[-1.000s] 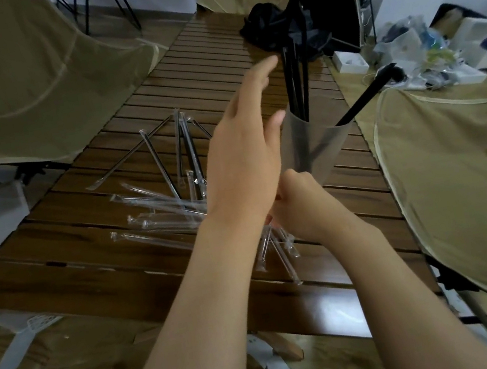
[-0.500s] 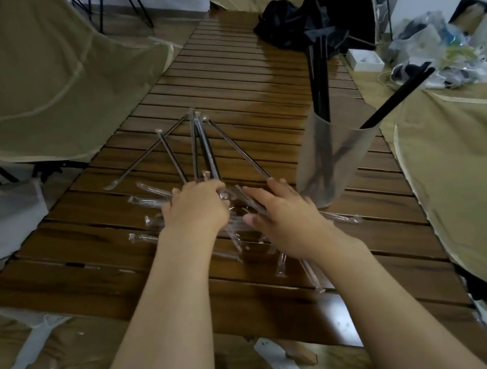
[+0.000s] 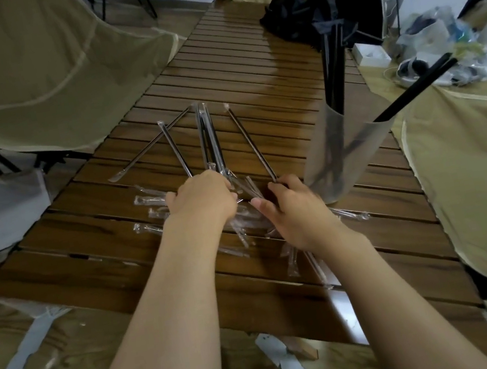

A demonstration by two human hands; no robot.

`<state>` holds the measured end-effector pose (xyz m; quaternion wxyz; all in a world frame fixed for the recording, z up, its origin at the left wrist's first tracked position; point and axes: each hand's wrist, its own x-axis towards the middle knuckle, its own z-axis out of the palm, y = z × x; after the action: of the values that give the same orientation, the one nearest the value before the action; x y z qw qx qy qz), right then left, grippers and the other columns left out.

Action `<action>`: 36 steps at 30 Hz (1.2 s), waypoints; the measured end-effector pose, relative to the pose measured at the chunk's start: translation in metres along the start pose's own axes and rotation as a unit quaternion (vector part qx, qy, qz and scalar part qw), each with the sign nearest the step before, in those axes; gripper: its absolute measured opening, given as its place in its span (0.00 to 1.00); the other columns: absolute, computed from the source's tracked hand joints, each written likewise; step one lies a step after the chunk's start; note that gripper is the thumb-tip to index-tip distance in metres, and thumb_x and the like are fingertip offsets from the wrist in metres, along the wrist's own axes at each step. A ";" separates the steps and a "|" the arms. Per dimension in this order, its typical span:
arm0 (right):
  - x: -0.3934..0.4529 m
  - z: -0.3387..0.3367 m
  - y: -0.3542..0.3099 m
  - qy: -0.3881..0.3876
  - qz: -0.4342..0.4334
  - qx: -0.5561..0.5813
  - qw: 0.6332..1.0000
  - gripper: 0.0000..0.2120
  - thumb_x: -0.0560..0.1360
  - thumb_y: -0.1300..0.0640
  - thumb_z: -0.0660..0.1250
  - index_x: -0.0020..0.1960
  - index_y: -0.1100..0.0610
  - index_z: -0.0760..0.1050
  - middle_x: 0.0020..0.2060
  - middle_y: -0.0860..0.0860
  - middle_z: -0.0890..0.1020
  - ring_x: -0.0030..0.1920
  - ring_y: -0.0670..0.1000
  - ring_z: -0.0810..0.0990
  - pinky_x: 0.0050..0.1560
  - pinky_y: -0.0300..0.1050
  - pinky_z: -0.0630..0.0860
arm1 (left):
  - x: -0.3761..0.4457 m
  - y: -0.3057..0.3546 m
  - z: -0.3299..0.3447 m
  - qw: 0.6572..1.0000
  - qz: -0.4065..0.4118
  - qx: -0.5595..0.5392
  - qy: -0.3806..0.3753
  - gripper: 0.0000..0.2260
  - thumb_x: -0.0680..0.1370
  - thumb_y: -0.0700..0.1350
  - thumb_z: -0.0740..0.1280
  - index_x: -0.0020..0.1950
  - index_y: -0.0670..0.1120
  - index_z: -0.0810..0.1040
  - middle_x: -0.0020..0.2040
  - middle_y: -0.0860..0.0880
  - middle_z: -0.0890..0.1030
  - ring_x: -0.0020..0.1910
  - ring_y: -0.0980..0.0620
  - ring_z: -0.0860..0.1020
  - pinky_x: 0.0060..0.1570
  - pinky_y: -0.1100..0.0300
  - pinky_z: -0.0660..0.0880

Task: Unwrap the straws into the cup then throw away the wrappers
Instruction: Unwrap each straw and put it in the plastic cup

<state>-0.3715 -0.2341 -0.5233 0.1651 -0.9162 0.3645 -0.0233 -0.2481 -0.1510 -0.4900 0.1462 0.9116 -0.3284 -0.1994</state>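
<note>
Clear crinkly plastic wrappers [image 3: 153, 197] litter the slatted wood table [image 3: 252, 91], some empty, several with thin dark straws inside, fanned out ahead of the hands. Step looks like picking the next wrapped straw. Right hand [image 3: 297, 209] has fingers curled round the near end of one wrapped straw [image 3: 250, 142] that angles away up the table. Left hand [image 3: 202, 198] is knuckles-up with fingers curled down into the pile; probably gripping a wrapper end, but fingertips are hidden so can't tell what. Cup [image 3: 347, 146] stands just right of the right hand, apart from it: translucent, frosted, tapered, tall. Black straws [image 3: 334, 70] already stand in it, one [image 3: 414, 90] leaning far out to the right. Task partly done, judging by the wrapped ones left.

Next move likely: lift the gripped straw clear, tear or push the film off, drop the straw in the cup. Cup looks light and top-heavy; could tip. Film is slippery, thin.
</note>
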 end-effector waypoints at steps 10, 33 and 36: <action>0.003 -0.017 -0.011 0.176 -0.035 0.121 0.976 0.14 0.78 0.57 0.65 0.62 0.60 0.76 0.57 0.52 0.77 0.53 0.49 0.77 0.54 0.40 0.75 | 0.000 0.008 -0.008 0.974 0.094 -0.181 0.102 0.14 0.82 0.48 0.63 0.68 0.52 0.75 0.66 0.51 0.77 0.65 0.51 0.74 0.64 0.56 0.67; -0.013 -0.043 -0.031 0.317 -0.123 0.268 0.901 0.12 0.75 0.71 0.60 0.50 0.57 0.76 0.47 0.50 0.75 0.44 0.43 0.75 0.46 0.32 0.73 | -0.001 0.006 -0.025 0.695 -0.028 -0.711 0.108 0.12 0.79 0.36 0.65 0.61 0.47 0.75 0.52 0.45 0.84 0.48 0.53 0.85 0.50 0.58 0.82; -0.011 -0.036 -0.031 0.301 -0.111 0.190 0.928 0.11 0.73 0.64 0.65 0.54 0.55 0.76 0.51 0.48 0.73 0.49 0.43 0.74 0.51 0.38 0.75 | -0.003 0.002 -0.027 0.744 0.026 -0.657 0.117 0.12 0.79 0.35 0.66 0.61 0.45 0.74 0.49 0.46 0.84 0.45 0.55 0.85 0.45 0.62 0.82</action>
<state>-0.3648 -0.2155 -0.4786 0.2148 -0.8524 0.2817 -0.3847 -0.2394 -0.1469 -0.4643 0.7514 0.5971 -0.1197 -0.2541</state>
